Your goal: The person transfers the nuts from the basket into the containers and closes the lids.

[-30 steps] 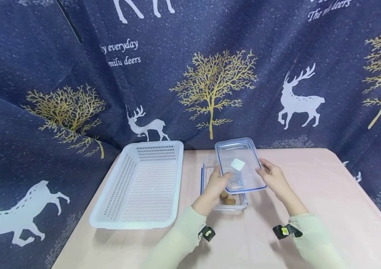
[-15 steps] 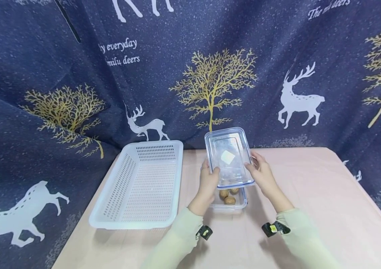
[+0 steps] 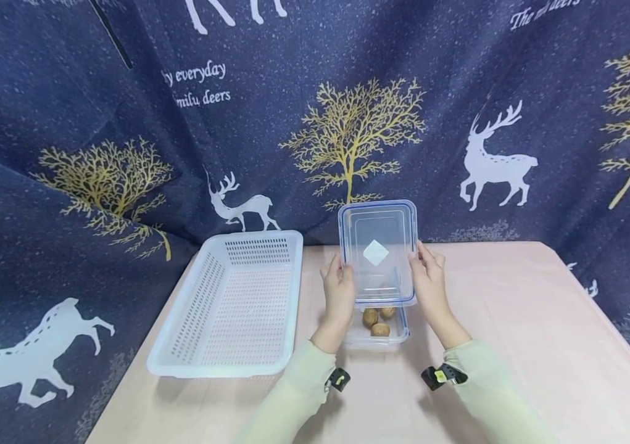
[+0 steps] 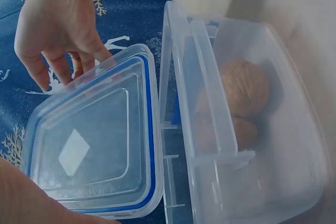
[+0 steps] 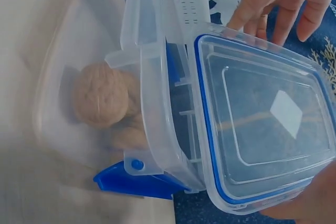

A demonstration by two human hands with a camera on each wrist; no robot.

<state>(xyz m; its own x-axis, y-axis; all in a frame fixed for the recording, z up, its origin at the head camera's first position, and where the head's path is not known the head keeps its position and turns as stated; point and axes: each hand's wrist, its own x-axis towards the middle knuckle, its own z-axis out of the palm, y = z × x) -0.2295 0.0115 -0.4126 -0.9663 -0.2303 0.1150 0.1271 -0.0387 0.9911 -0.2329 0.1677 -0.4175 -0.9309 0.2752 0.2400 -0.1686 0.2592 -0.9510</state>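
Observation:
A clear lid (image 3: 387,280) with a blue seal and a white diamond sticker is held tilted up by both hands. My left hand (image 3: 340,297) pinches its left edge, and my right hand (image 3: 429,285) grips the right edge. Below the lid's near end stands a clear plastic container (image 3: 374,343), partly covered by the lid in the head view. Several walnuts (image 3: 380,330) lie inside it, seen closer as a brown walnut (image 5: 101,94) in the right wrist view. A blue latch (image 5: 137,181) hangs out from the container's side.
To the left stands a large white perforated basket (image 3: 248,320) on the pale pink tabletop (image 3: 514,296). A dark blue curtain (image 3: 270,142) printed with deer and trees hangs behind the table's far edge.
The lid has moved left and up from its slanted position, and it is now held straighter above the container. Both hands moved with it, and more walnuts show below.

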